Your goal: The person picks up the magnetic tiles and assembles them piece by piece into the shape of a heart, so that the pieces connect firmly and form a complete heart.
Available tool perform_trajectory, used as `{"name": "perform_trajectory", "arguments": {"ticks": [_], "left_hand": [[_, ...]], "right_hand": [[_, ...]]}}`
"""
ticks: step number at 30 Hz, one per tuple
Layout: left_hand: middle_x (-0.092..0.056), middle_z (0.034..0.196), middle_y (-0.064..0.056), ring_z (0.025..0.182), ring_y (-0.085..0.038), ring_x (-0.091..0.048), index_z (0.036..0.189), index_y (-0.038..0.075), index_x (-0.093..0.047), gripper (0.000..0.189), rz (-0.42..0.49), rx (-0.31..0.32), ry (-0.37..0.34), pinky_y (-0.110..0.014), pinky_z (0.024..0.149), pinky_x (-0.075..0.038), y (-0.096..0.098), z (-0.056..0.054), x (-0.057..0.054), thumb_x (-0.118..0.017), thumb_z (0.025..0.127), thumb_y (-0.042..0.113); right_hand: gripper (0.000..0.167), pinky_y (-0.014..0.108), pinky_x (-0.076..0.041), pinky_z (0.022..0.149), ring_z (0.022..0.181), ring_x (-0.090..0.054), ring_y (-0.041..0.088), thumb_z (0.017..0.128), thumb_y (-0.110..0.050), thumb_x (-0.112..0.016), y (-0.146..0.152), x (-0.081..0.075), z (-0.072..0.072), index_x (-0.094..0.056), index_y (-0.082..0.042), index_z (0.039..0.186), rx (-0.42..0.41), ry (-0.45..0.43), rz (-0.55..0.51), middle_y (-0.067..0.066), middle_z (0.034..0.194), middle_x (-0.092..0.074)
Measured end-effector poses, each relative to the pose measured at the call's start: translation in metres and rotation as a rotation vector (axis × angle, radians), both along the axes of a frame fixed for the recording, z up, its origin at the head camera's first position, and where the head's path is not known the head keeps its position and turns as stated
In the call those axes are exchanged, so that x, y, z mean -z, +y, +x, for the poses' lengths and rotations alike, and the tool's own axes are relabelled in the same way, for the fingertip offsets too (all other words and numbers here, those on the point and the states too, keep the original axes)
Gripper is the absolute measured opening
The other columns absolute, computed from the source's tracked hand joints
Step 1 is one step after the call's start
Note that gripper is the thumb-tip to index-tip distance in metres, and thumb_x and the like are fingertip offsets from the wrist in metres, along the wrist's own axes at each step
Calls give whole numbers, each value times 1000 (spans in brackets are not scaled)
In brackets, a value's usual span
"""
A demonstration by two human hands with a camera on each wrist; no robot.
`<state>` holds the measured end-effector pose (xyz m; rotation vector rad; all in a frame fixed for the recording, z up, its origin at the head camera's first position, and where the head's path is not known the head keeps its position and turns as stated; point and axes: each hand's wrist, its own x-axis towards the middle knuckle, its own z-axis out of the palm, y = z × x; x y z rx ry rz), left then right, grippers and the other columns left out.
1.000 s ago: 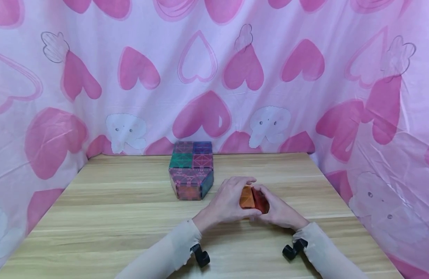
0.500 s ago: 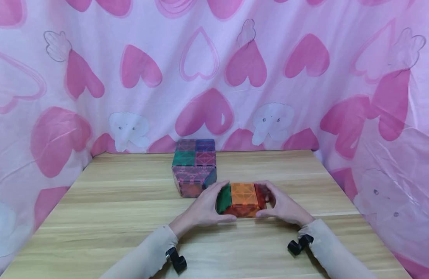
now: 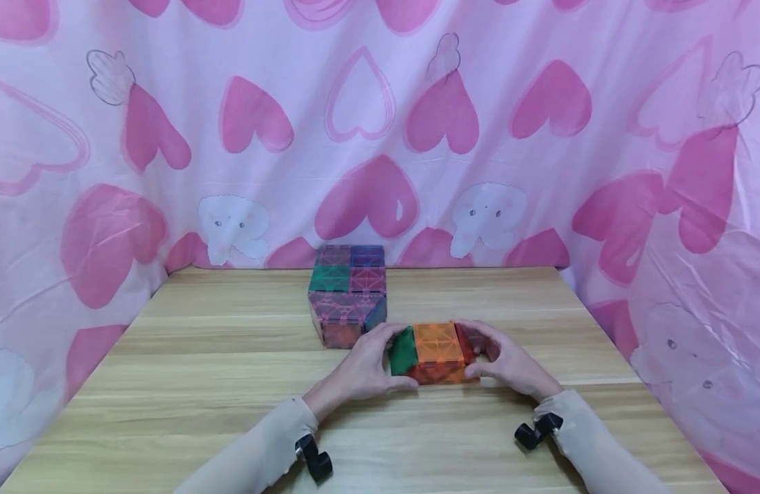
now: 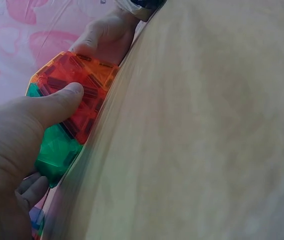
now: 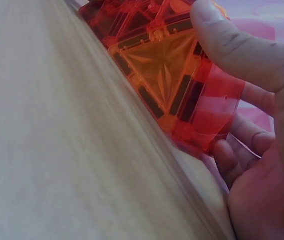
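A block of translucent magnetic tiles [image 3: 438, 342] sits on the wooden table, its top orange, its left end green and its right end red. My left hand [image 3: 364, 363] holds the green end; in the left wrist view the thumb lies across the red front face and the fingers reach behind the green tile [image 4: 57, 152]. At the other end my right hand [image 3: 512, 360] grips the red side, thumb at the front edge. An orange triangle tile [image 5: 159, 67] shows on the front near that thumb in the right wrist view. The block's back is hidden.
Behind and left stands a larger magnetic-tile structure [image 3: 349, 291] of pink, green, blue and purple tiles, close to my left fingertips. The wooden table [image 3: 232, 384] ends at a pink heart-patterned curtain [image 3: 367, 103] at the back and sides.
My left hand has moved left from over the block to its green end, uncovering the orange top. The right hand stays at the red end. The view has shifted slightly.
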<state>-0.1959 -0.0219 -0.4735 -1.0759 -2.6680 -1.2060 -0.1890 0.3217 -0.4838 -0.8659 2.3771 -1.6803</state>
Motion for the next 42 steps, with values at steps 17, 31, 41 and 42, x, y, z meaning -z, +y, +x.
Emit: {"name": "perform_trajectory", "arguments": {"ticks": [17, 31, 41, 42], "left_hand": [[-55, 152, -3, 138, -23, -52, 153, 20, -53, 101, 39, 39, 326, -51, 116, -52, 8, 1, 0, -110, 70, 32], [-50, 157, -8, 147, -25, -52, 142, 19, -61, 69, 103, 137, 401, -42, 115, -56, 6, 1, 0, -101, 85, 26], [-66, 140, -15, 133, -34, -63, 131, 2, -68, 45, 333, 0, 703, -46, 119, -49, -11, -17, -49, -84, 92, 19], [-67, 139, -15, 133, -35, -62, 130, 2, -69, 43, 359, -48, 698, -47, 119, -48, -17, -21, -55, -82, 93, 18]], "right_hand": [[82, 21, -47, 115, 142, -56, 17, 106, -17, -77, -1, -6, 4, -33, -22, 176, -9, -79, 20, 18, 167, -49], [97, 13, -34, 119, 145, -56, 22, 92, -7, -92, -5, 0, 4, -28, -13, 165, 33, -65, -18, 15, 155, -59], [100, 18, -42, 115, 136, -59, 25, 91, -5, -91, -4, -2, 3, -25, -9, 167, 24, -50, -30, 17, 153, -59], [101, 19, -44, 113, 132, -60, 25, 91, -5, -92, -4, -2, 3, -25, -9, 168, 32, -43, -23, 17, 151, -59]]}}
